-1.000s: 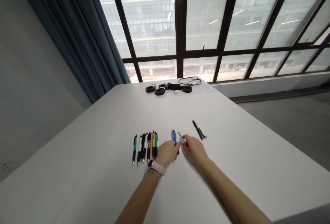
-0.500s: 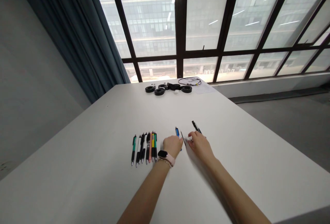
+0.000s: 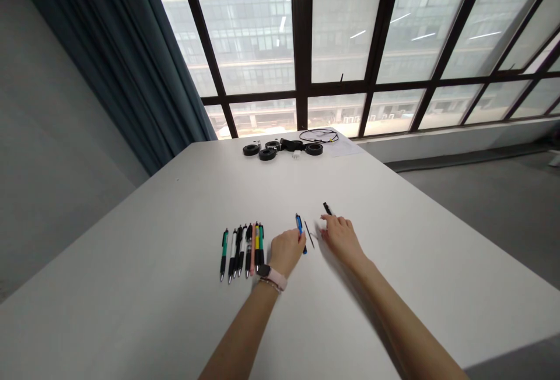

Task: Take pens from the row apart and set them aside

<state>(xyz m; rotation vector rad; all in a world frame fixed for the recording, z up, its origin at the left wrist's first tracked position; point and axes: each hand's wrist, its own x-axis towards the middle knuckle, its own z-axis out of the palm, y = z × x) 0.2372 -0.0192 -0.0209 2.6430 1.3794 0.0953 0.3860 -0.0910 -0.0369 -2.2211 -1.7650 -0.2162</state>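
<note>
A blue pen (image 3: 299, 224) lies on the white table (image 3: 175, 322), partly hidden by the fingers of my left hand (image 3: 286, 252). Those fingers are curled closed against its barrel. Just to the right of it is a thin black pen refill (image 3: 309, 234), apart from both hands. My right hand (image 3: 342, 239) is low over the table with thumb and index finger apart. It covers most of a black pen (image 3: 326, 208), whose far end shows beyond the knuckles. Left of my left hand, several pens lie side by side, among them a green one (image 3: 224, 253) and a yellow one (image 3: 257, 243).
Toward the far edge sit several black rolls (image 3: 267, 154), a looped black cable (image 3: 319, 136) and a sheet of paper (image 3: 345, 148). Behind the table are windows with dark frames (image 3: 301, 36) and a blue curtain (image 3: 109, 53).
My left hand has drawn back slightly to the left, so more of the blue pen's near end shows. My right hand has moved forward over the black pen, with its fingers more extended.
</note>
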